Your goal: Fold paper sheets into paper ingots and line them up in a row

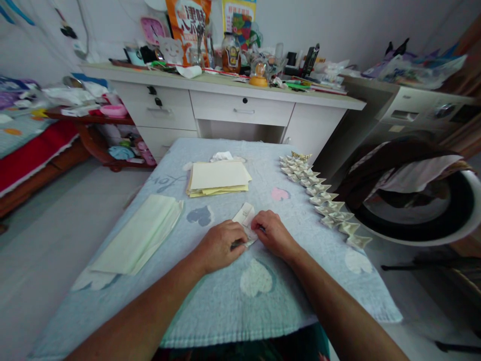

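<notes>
A small folded piece of pale paper [245, 215] lies on the cloth-covered table between my two hands. My left hand [222, 243] is closed on its near left side, fingers curled over the edge. From the right, my right hand [271, 231] pinches the same paper with bent fingers. Part of the paper is hidden under the fingers. Beyond it sits a stack of cream and yellow paper sheets [220, 175]. Larger pale green sheets [139, 233] lie to the left. Folded paper boats [317, 190] stand in a long row on the right.
The table wears a light blue cloth [218, 306] with heart patterns. A crumpled white tissue [221, 156] sits behind the stack. Past the table is a white cabinet [244, 106] crowded with jars and bags. A washing machine [413, 115] with laundry in its open door stands right.
</notes>
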Available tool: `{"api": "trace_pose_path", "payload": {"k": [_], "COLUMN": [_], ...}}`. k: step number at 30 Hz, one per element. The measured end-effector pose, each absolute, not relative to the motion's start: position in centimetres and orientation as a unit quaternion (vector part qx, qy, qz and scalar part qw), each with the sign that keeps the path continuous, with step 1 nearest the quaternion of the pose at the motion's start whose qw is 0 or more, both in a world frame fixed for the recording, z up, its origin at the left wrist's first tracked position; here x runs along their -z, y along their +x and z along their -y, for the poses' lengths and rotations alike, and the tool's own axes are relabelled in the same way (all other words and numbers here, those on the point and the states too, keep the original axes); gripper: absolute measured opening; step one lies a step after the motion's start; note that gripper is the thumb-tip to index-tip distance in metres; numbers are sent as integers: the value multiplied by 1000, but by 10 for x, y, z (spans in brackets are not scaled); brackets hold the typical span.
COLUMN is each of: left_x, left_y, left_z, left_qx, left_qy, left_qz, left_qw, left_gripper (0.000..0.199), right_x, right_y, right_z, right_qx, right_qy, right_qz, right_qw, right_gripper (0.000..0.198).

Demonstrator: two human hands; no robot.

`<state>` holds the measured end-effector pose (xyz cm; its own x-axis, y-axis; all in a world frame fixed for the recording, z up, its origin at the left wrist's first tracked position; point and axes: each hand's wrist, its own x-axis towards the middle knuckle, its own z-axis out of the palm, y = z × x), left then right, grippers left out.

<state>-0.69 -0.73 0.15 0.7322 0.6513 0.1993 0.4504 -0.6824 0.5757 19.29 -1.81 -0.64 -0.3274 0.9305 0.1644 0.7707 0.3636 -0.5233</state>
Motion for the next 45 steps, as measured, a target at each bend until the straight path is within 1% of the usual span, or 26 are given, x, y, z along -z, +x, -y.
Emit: {"api": "trace_pose_path", "payload": {"k": [5,8,11,14,18,23,27,34,40,45], "left_x": [1,0,-3,-3,-1,-1,-1,2,-1,-1], "left_y": [-5,-4,-3,-3,-5,-5,-3,-4,-3,-2], "left_z": [6,6,6,5,4,3,3,3,6,6], "left_qx": [-200,-204,-207,-205,-204,-213,-216,-248,-249,-223], "left_qy": [880,867,854,844,841,839,833,820,811,811], "left_qz": [-335,-352,-372,-387,-384,-382,-385,-357,-383,-431], "left_qw": [273,287,299,311,322,324,334,371,367,326], "left_gripper": [8,14,17,12,6,10,7,15,16,17], "right_x": [-3,-8,-7,-4,-1,-2,-1,2,-1,-1], "right_y": [199,204,205,205,206,207,206,206,205,204], "right_z": [23,25,24,22,20,22,23,22,22,23], "right_qx": [-215,-231,-234,-234,-231,-241,-248,-250,-245,-244], "right_qy": [-503,-489,-485,-482,-480,-482,-479,-486,-493,-495], "right_qz": [815,822,824,827,829,824,823,818,815,815], "right_qw": [193,179,173,168,168,173,181,181,179,177], "right_gripper": [26,22,10,4,4,5,7,6,6,3]}}
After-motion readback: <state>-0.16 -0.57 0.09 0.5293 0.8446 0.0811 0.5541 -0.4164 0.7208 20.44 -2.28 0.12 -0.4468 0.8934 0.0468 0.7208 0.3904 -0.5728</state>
